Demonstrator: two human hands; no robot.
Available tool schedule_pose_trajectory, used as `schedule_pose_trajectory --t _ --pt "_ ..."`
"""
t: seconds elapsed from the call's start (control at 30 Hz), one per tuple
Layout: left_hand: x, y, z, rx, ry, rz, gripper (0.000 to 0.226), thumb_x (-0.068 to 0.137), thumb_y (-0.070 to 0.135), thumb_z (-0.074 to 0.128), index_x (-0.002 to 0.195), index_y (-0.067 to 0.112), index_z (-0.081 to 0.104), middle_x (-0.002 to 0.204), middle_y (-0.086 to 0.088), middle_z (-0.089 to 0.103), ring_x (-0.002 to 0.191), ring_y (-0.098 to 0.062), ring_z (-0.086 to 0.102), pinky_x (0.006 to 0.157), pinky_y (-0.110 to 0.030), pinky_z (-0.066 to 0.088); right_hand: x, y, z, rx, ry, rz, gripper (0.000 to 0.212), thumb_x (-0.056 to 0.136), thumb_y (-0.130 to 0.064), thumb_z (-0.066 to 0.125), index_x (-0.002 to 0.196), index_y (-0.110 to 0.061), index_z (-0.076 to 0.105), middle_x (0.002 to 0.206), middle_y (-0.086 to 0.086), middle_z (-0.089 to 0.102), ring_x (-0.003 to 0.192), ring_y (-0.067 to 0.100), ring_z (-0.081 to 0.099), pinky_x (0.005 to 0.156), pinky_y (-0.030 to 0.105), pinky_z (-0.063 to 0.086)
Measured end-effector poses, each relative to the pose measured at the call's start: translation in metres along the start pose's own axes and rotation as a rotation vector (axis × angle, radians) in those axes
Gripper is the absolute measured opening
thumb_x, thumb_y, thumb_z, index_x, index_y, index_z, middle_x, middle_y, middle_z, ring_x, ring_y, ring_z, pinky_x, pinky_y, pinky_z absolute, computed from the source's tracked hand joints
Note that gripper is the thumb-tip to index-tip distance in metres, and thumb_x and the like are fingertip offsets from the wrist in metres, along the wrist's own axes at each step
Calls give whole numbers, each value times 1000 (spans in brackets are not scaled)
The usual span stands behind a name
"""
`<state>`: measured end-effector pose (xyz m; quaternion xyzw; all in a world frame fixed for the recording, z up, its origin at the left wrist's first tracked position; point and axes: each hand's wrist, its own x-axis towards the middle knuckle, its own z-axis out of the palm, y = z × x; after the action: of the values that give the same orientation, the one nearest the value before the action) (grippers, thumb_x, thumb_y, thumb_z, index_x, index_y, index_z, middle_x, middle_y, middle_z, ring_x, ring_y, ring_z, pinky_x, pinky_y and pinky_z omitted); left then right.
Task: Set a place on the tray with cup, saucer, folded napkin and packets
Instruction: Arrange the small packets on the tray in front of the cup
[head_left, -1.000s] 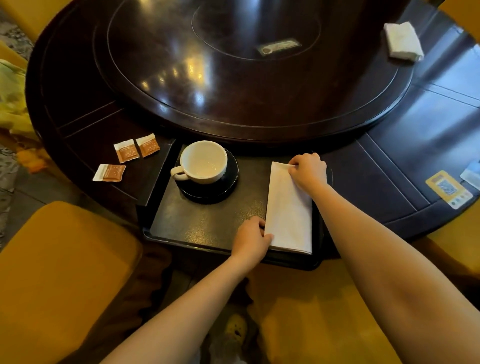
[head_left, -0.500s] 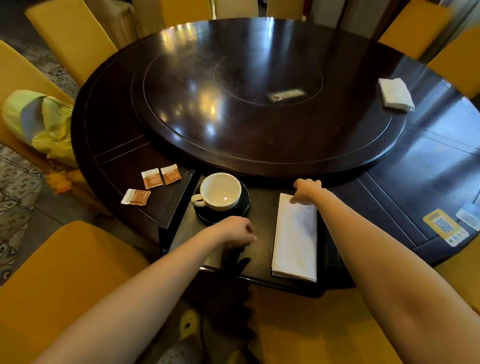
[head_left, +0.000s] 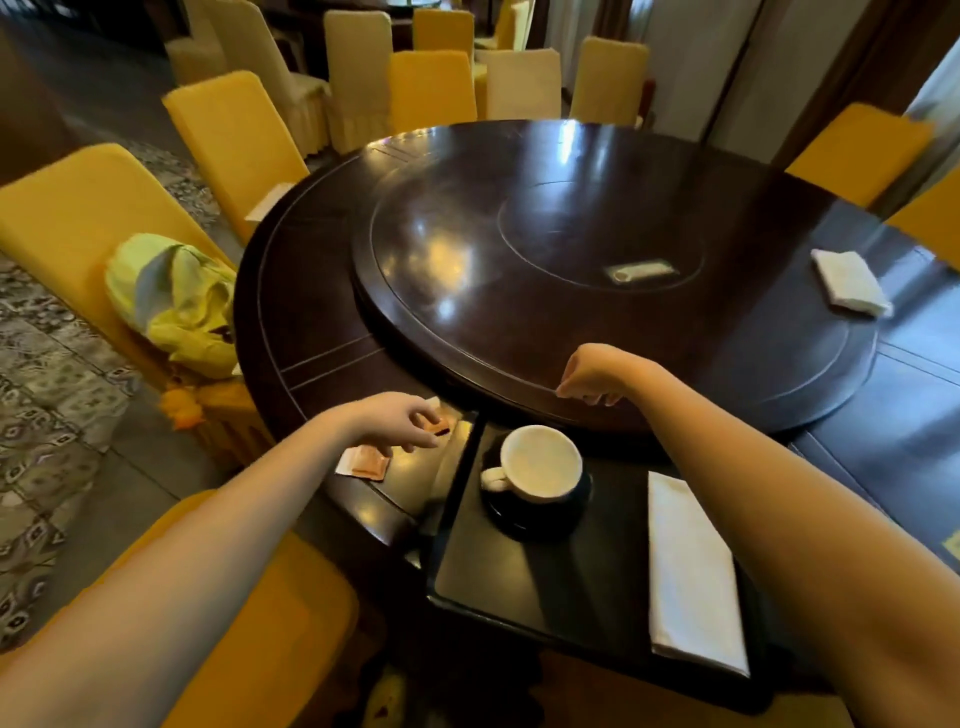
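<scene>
A black tray (head_left: 550, 587) lies at the near edge of the round dark table. On it a white cup (head_left: 540, 462) stands on a black saucer (head_left: 540, 519), and a folded white napkin (head_left: 691, 577) lies lengthwise at the tray's right side. Orange packets (head_left: 366, 462) lie on the table left of the tray. My left hand (head_left: 400, 423) hovers over them with fingers spread and partly hides two of them; it grips none that I can see. My right hand (head_left: 597, 374) is raised above the turntable's rim beyond the cup, fingers loosely curled, holding nothing.
A raised dark turntable (head_left: 597, 291) fills the table's middle. A second folded white cloth (head_left: 849, 283) lies at the far right. Yellow covered chairs (head_left: 83, 218) ring the table; one on the left carries a yellow-green bag (head_left: 176, 296). A yellow label (head_left: 953, 543) sits at the right edge.
Both hands left the napkin. My left hand travelled left past the cup to the packets. My right hand lifted off the napkin's far end. The view tilted up.
</scene>
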<state>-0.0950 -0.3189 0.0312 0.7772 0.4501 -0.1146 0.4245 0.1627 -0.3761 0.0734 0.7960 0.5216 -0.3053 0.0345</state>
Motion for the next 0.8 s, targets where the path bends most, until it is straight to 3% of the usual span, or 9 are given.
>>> schedule_pose_trajectory --t 0.17,0.27,0.37,0.6,0.8 --pt "15 -52 -34 200 52 -44 47 83 28 67 127 16 53 120 -6 64 106 -21 61 69 -20 46 22 -72 21 -2 -15 -109 33 88 -24 60 109 0 65 105 20 69 97 32 67 84 39 55" --pt "31 -82 -36 335 97 -62 52 79 30 70 127 18 53 123 -5 63 111 -21 58 85 -24 43 38 -108 51 -44 -21 -156 31 87 -24 60 109 -3 67 108 16 69 100 30 65 87 36 52" --pt "48 -110 -26 396 76 -95 56 79 31 70 129 18 50 128 -5 58 116 -22 55 89 -30 44 54 -135 93 -74 -47 -182 30 87 -22 59 112 -8 66 113 13 67 104 27 62 88 33 50" --pt "63 -151 6 381 158 -66 40 78 28 68 112 16 50 116 -9 57 106 -28 56 84 -40 49 74 -166 168 -42 -71 -228 31 88 -27 60 114 -10 61 112 11 65 102 26 61 89 41 53" --pt "65 -157 9 233 208 -12 23 81 20 61 101 15 50 108 -7 58 98 -27 57 79 -38 47 80 -168 198 -30 100 -263 29 86 -24 60 112 -11 56 116 9 55 106 26 51 88 40 49"
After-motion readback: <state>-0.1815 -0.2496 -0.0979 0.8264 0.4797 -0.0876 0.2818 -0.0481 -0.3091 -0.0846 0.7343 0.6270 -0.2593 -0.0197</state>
